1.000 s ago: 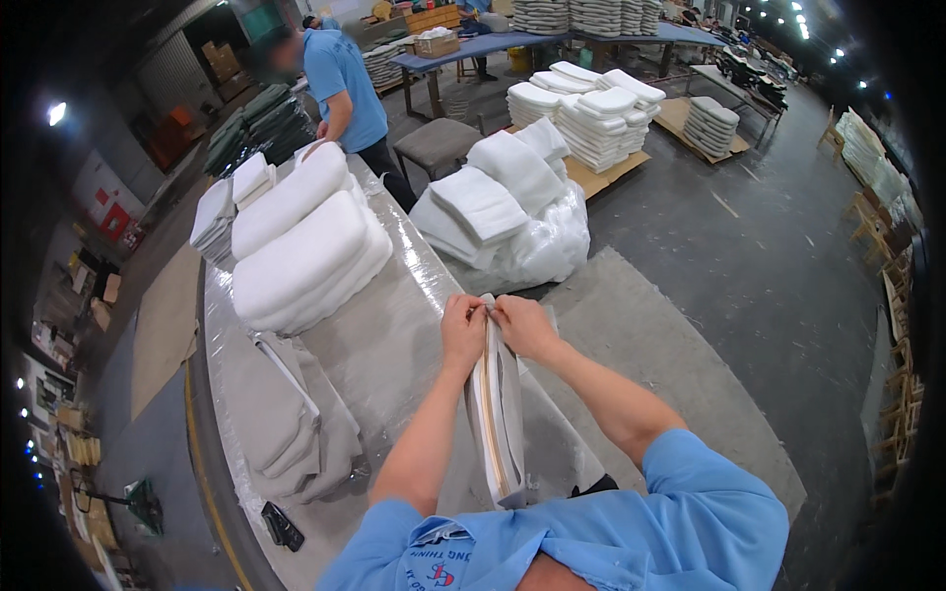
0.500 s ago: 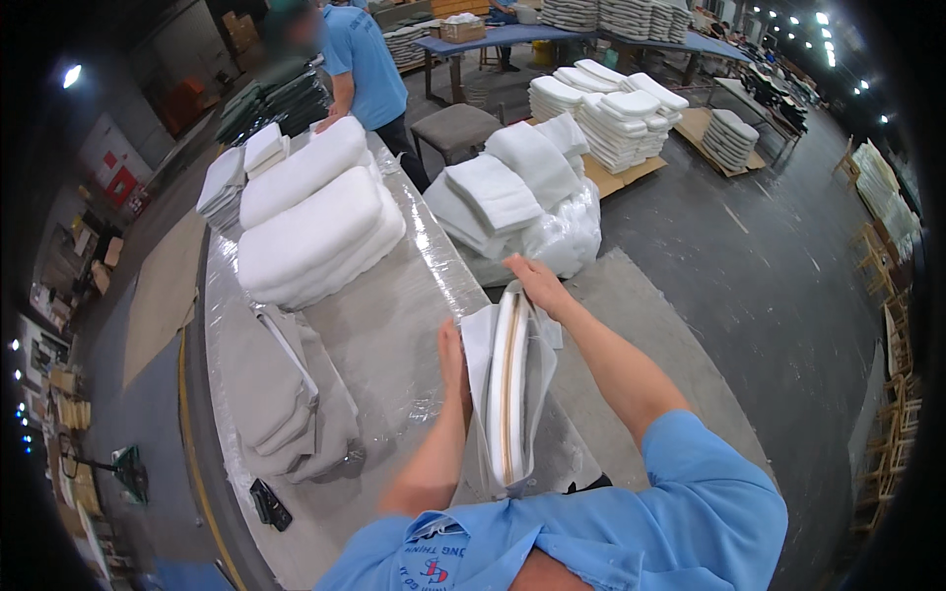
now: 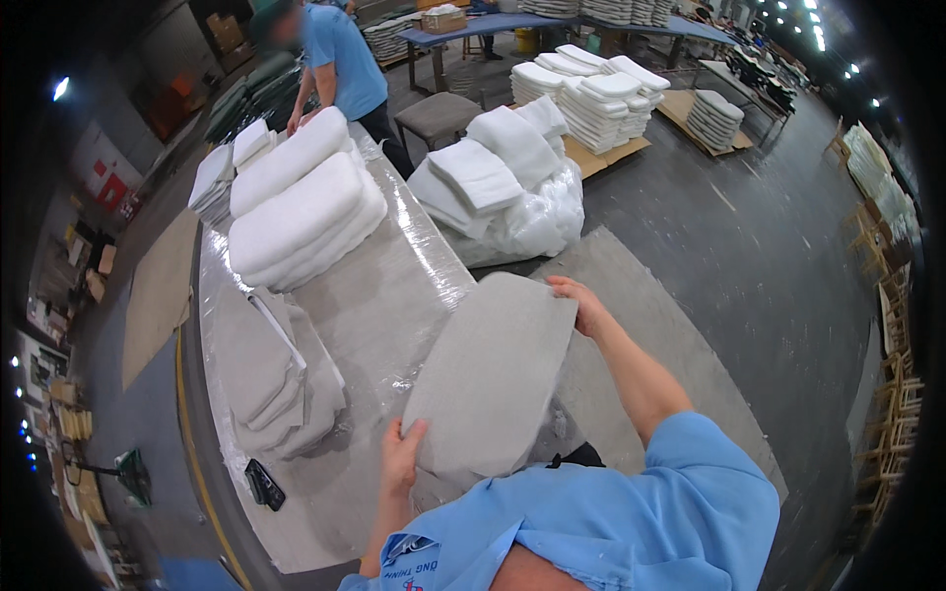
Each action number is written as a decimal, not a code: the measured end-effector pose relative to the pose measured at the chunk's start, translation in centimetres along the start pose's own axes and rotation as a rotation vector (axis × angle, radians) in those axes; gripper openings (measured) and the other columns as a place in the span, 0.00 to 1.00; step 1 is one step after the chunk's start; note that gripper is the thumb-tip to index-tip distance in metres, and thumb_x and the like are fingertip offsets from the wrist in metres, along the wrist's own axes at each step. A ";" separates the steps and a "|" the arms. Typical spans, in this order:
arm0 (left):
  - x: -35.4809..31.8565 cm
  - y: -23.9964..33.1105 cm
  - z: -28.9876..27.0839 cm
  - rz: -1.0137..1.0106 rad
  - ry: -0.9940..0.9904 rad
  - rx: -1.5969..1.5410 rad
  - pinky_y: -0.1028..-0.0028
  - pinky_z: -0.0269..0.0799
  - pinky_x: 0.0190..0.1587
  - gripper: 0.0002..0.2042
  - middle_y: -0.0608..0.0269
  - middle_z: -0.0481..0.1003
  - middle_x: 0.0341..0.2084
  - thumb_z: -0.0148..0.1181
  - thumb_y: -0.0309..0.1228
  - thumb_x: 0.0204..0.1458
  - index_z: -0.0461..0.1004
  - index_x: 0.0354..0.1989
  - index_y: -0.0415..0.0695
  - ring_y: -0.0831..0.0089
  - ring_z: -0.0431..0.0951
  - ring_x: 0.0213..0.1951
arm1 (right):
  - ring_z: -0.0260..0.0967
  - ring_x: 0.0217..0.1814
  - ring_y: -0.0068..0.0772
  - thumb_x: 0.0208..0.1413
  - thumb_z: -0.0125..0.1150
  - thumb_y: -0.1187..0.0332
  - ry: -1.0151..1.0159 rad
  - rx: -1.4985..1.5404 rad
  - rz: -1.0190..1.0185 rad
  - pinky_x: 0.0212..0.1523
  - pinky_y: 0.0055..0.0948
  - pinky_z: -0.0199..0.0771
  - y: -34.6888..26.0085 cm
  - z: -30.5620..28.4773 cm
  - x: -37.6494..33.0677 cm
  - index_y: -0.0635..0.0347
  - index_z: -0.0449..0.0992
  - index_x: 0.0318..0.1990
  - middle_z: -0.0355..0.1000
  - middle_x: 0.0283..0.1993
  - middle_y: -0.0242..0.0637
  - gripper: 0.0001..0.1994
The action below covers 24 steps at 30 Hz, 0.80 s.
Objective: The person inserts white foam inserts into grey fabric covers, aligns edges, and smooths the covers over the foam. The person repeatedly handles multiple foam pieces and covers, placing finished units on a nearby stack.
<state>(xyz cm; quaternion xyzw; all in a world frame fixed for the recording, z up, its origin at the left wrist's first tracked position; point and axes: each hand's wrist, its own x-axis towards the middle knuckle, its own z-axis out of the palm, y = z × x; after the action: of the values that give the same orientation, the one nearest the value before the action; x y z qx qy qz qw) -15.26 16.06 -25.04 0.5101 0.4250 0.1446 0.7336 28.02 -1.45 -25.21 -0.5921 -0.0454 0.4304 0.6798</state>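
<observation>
Around grey cushion (image 3: 493, 379) edges, half-closed fingers (image 3: 392, 433)

In the lower centre of the frame, the left hand (image 3: 400, 457) grips a grey cushion (image 3: 488, 379) by its lower left edge, and the right hand (image 3: 585, 305) holds its upper right corner, tilted above the tabletop (image 3: 370, 330). At centre left lie grey covers (image 3: 258, 369), with a black object (image 3: 264, 485) below them and white pads (image 3: 296, 219) above. A person (image 3: 343, 67) in blue stands upper left, near a stool (image 3: 437, 116).
</observation>
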 end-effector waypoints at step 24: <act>-6.2 0.5 14.0 0.301 -0.610 0.652 0.60 0.58 0.74 0.55 0.32 0.56 0.73 0.73 0.35 0.48 0.41 0.79 0.32 0.47 0.61 0.74 | 0.70 0.67 0.47 0.72 0.58 0.54 0.400 0.181 0.297 0.64 0.49 0.70 12.3 0.6 -6.3 0.68 0.71 0.66 0.73 0.66 0.51 0.26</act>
<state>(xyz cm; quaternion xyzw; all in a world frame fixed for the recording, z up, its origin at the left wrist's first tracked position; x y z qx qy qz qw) -8.05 3.51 -20.01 0.7891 0.1348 -0.0482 0.5973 17.18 -5.87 -32.55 -0.6023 0.2162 0.4021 0.6548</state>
